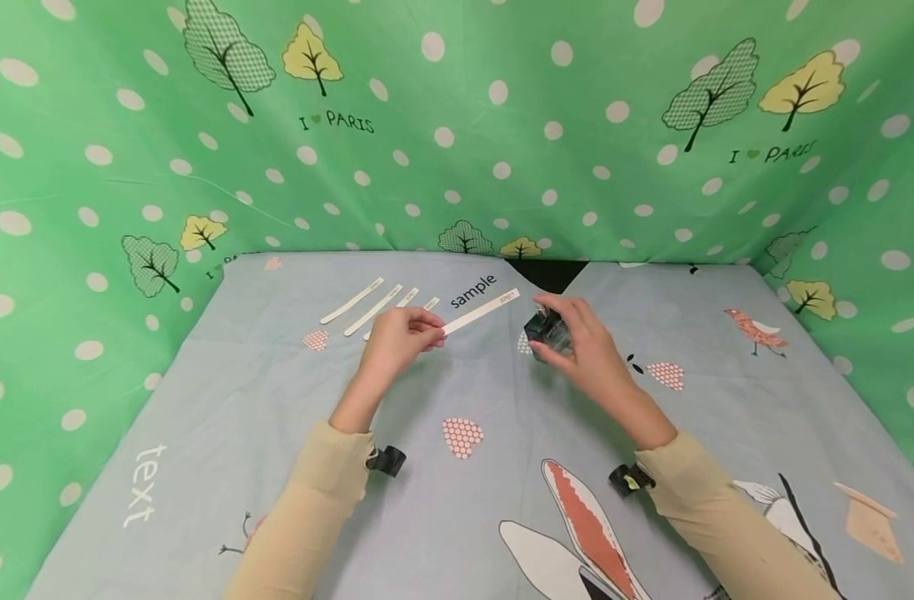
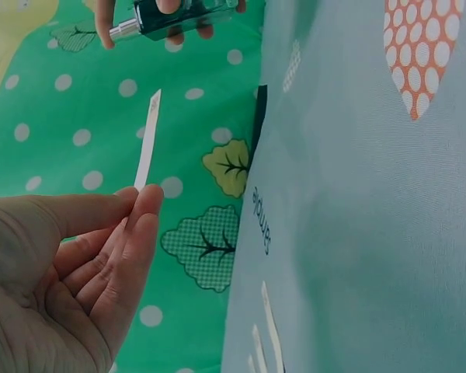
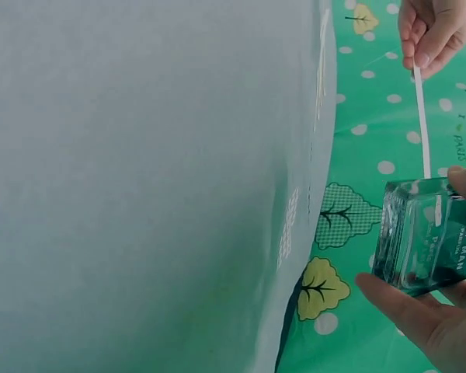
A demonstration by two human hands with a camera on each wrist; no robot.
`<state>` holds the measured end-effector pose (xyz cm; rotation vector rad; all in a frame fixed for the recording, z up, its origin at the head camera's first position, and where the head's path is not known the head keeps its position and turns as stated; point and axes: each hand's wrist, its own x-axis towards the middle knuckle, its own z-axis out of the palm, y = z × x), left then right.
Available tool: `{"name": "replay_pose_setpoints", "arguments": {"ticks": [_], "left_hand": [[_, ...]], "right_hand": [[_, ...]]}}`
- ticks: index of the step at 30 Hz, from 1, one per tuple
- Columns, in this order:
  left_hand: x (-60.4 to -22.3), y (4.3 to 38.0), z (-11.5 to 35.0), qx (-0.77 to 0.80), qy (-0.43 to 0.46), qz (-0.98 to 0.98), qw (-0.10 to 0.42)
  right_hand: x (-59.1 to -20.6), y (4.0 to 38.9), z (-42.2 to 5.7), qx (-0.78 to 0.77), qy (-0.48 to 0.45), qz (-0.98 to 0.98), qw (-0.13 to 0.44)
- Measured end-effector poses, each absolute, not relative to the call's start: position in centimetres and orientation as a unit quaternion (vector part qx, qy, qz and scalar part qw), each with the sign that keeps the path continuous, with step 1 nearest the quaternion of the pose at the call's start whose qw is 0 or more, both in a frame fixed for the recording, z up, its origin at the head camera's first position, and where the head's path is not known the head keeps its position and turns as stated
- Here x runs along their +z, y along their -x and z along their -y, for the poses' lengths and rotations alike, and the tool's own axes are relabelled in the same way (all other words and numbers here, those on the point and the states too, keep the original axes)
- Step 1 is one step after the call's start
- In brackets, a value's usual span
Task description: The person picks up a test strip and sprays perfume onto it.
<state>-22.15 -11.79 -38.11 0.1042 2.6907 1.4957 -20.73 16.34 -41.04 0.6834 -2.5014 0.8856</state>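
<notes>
My left hand (image 1: 400,337) pinches one end of a white paper test strip (image 1: 481,312) between thumb and fingers. The strip points up and to the right, its printed end free. In my right hand (image 1: 595,354) is a dark teal glass perfume bottle (image 1: 550,331), gripped between thumb and fingers. The left wrist view shows its silver spray nozzle (image 2: 126,29), with a fingertip right at it. The bottle is tilted above the table, its nozzle near the strip's free end. White lettering shows on the glass (image 3: 427,237) in the right wrist view.
Several more white test strips (image 1: 352,302) lie side by side on the table, left of centre, partly behind my left hand. A grey patterned cloth (image 1: 224,400) covers the table. Green dotted fabric (image 1: 397,200) hangs along the back and sides.
</notes>
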Motion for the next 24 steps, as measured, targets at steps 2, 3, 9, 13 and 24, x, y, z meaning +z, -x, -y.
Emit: {"name": "replay_pose_setpoints", "arguments": {"ticks": [2,3,9,13,24], "left_hand": [[-38.07,22.13,11.76,0.484,-0.034,-0.874,0.03],[-38.05,22.12,11.75,0.483,-0.034,-0.875,0.03],[-38.02,22.06,11.7,0.481,-0.033,-0.876,0.031],[-38.03,22.03,11.74,0.481,-0.033,-0.876,0.031],[-37.71,21.9,11.79,0.48,-0.029,-0.876,0.035]], "right_hand": [[-41.06,20.7,-16.33,0.316,-0.241,0.895,0.202],[-41.06,20.69,-16.33,0.315,-0.24,0.896,0.203],[-41.09,20.6,-16.36,0.307,-0.24,0.896,0.214],[-41.06,20.56,-16.22,0.304,-0.243,0.894,0.221],[-41.01,20.37,-16.1,0.297,-0.212,0.903,0.226]]}}
